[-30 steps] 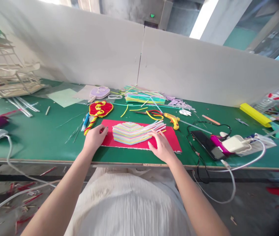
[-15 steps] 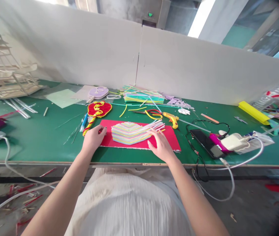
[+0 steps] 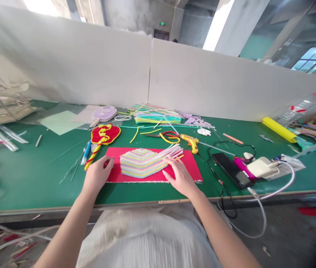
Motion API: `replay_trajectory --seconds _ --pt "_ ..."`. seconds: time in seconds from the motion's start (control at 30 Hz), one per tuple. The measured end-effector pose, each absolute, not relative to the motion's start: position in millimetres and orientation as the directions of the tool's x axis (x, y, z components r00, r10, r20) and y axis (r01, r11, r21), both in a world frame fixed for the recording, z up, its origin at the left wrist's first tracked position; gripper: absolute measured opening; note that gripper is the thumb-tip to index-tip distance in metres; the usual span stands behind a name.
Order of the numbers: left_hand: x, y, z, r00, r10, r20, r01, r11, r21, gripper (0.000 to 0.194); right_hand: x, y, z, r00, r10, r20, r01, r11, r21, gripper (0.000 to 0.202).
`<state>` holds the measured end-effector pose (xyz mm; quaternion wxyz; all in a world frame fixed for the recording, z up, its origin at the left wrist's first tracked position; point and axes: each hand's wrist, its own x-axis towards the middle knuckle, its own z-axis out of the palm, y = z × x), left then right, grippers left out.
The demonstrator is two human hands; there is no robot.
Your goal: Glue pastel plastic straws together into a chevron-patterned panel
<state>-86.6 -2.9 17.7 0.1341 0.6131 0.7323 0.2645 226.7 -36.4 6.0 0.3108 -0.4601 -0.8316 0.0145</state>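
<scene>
A red board (image 3: pixel 191 169) lies flat near the table's front edge. On it is a leaf-like panel of pastel strips (image 3: pixel 139 163), pink, yellow, white and blue, set in a V pattern. Loose strip ends (image 3: pixel 174 150) fan out at its right. My left hand (image 3: pixel 98 174) is curled over the board's left end, thumb and forefinger at its edge. My right hand (image 3: pixel 180 175) rests on the right half with fingers apart, fingertips touching the lower strip ends. Beside my left hand lies a red fan-shaped piece (image 3: pixel 113 136) with yellow trim and a striped handle.
Behind the board are scissors (image 3: pixel 171 137), a yellow glue gun (image 3: pixel 190 142) and a pile of pastel strips (image 3: pixel 158 117). A purple fan-shaped piece (image 3: pixel 105 113) lies at back left. To the right are a phone (image 3: pixel 230 169), a white charger (image 3: pixel 262 167), cables and a plastic bottle (image 3: pixel 300 109).
The camera view has tilted and shifted, so the table sits lower and further left. Both hands stay at about the same places on the board.
</scene>
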Motion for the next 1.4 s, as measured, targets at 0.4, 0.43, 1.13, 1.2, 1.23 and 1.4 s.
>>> replay_trajectory --seconds 0.4,0.43,1.13,1.2,1.23,1.4 --pt "-89.0 -1.9 20.8 -0.192 0.981 0.023 0.855 0.156 0.494 0.032 329.0 46.8 -3.0 0.202 0.884 0.422 0.962 -0.098 -0.255 0.019" --pt "-89.7 -1.4 20.0 -0.186 0.982 0.026 0.856 0.149 0.495 0.032 330.9 51.3 -3.2 0.207 0.884 0.42 0.962 -0.105 -0.254 0.02" --pt "-107.0 -3.3 -7.6 -0.181 0.981 0.064 0.824 0.116 0.554 0.031 241.8 320.9 25.6 0.112 0.915 0.388 0.97 -0.016 -0.244 0.018" --pt "-104.0 -4.0 -3.6 -0.181 0.979 0.09 0.82 0.099 0.564 0.03 242.9 322.3 22.5 0.116 0.906 0.407 0.964 -0.003 -0.268 0.016" --pt "-103.0 -3.9 -1.9 -0.179 0.979 0.097 0.819 0.093 0.567 0.029 244.1 320.8 23.2 0.104 0.9 0.424 0.96 0.02 -0.279 0.017" --pt "-102.4 -1.5 4.5 -0.151 0.986 0.071 0.817 0.083 0.571 0.027 250.0 291.9 43.5 0.008 0.836 0.549 0.928 0.198 -0.315 0.023"
